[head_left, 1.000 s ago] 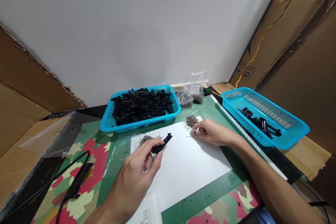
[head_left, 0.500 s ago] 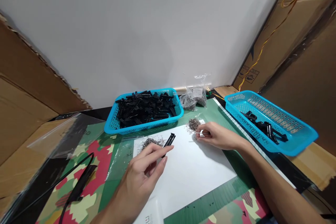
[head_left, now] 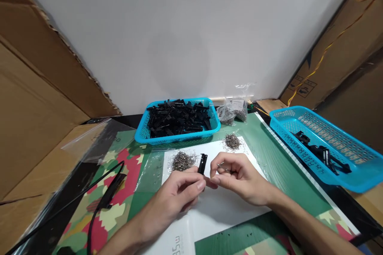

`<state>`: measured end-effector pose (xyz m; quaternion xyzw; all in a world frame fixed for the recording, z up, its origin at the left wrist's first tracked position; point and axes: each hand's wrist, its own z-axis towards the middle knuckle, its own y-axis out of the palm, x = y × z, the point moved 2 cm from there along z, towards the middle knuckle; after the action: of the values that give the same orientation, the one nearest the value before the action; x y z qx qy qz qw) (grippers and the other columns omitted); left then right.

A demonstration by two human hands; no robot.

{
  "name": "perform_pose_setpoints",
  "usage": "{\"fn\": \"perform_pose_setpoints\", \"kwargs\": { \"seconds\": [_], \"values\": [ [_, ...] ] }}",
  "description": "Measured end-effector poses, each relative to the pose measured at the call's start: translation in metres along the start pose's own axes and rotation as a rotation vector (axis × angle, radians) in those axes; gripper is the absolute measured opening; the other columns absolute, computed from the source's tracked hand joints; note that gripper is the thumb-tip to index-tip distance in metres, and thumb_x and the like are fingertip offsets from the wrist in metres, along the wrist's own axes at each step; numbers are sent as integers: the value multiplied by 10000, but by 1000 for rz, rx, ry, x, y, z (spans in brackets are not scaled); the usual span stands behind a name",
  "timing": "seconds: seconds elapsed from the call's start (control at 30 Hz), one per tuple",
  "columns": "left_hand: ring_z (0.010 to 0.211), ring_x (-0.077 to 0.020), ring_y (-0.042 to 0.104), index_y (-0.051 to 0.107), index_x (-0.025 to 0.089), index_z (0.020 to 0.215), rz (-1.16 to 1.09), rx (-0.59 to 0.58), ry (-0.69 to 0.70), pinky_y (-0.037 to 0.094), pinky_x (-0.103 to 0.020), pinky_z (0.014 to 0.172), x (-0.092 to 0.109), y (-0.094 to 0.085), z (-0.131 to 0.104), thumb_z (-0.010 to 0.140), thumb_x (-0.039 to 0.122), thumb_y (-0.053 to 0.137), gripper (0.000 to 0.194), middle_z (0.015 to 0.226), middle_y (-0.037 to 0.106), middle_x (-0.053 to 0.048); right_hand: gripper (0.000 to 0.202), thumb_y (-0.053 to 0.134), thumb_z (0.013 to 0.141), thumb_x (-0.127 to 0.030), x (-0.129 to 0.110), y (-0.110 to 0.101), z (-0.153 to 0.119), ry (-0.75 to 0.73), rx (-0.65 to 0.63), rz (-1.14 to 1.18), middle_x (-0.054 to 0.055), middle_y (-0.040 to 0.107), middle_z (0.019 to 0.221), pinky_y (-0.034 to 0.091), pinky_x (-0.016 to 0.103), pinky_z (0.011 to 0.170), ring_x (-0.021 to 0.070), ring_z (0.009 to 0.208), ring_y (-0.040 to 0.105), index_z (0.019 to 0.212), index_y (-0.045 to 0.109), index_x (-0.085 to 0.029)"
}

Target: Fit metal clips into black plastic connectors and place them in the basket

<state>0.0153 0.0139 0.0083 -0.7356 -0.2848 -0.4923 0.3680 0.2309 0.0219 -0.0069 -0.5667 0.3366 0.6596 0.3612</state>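
My left hand (head_left: 182,191) grips a narrow black plastic part (head_left: 202,163), whose slotted upper end stands up above the fingers. Close to its right, my right hand (head_left: 239,175) is closed around a thin metal tool (head_left: 221,165), mostly hidden by the fingers. Whether its fingertips pinch a small piece is too fine to tell. Behind my left hand a pile of tiny metal pieces (head_left: 183,161) lies on the white sheet (head_left: 221,211). A smaller pile of tiny metal pieces (head_left: 232,141) sits at the sheet's far right corner.
A blue basket (head_left: 176,140) at the back holds many black plastic parts (head_left: 179,117). Another blue basket (head_left: 359,163) on the right holds several. Clear bags of metal pieces (head_left: 231,113) stand at the back. A black cable (head_left: 106,191) lies left; a white box (head_left: 179,239) is in front.
My right hand has come away from the small pile toward my left hand, bringing the metal tool near the black part. The black part is now more upright, and the view has shifted.
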Motion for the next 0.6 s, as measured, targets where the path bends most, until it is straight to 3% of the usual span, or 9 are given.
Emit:
{"fn": "perform_pose_setpoints", "kwargs": {
  "seconds": [0.1,0.23,0.43,0.53,0.6],
  "values": [
    [783,-157,459,738,184,811,-58,-33,86,395,-267,707,8,2,1,1050,534,582,451,860,515,-5,241,720,998,-446,2,6,-2,-14,-7,1,-14,554,783,321,283,615,136,671,410,981,663,-213],
    [915,-173,511,759,200,981,-142,-55,87,419,-264,795,9,2,2,1054,472,614,317,958,558,-5,158,678,1034,-371,3,7,-4,-69,-8,-97,-12,571,808,345,271,634,138,705,446,1009,672,-215],
    [982,-191,549,744,199,1033,-160,-37,91,455,-277,854,8,3,3,1042,458,636,281,1004,595,-16,128,645,1038,-320,4,6,-3,-118,5,-240,-28,552,738,336,252,593,124,641,428,1023,693,-202],
    [848,-161,542,713,186,990,-196,2,66,442,-245,730,4,3,7,996,505,687,320,918,602,-8,115,645,1008,-256,5,4,-2,-145,62,-371,-71,424,608,282,249,539,105,540,319,1024,742,-197],
    [650,-113,440,680,184,978,-233,27,0,337,-206,564,-2,2,10,959,552,715,370,746,534,36,164,623,988,-205,7,5,-2,-185,89,-431,-75,420,578,266,245,515,95,502,292,1046,776,-189]
  ]
}}
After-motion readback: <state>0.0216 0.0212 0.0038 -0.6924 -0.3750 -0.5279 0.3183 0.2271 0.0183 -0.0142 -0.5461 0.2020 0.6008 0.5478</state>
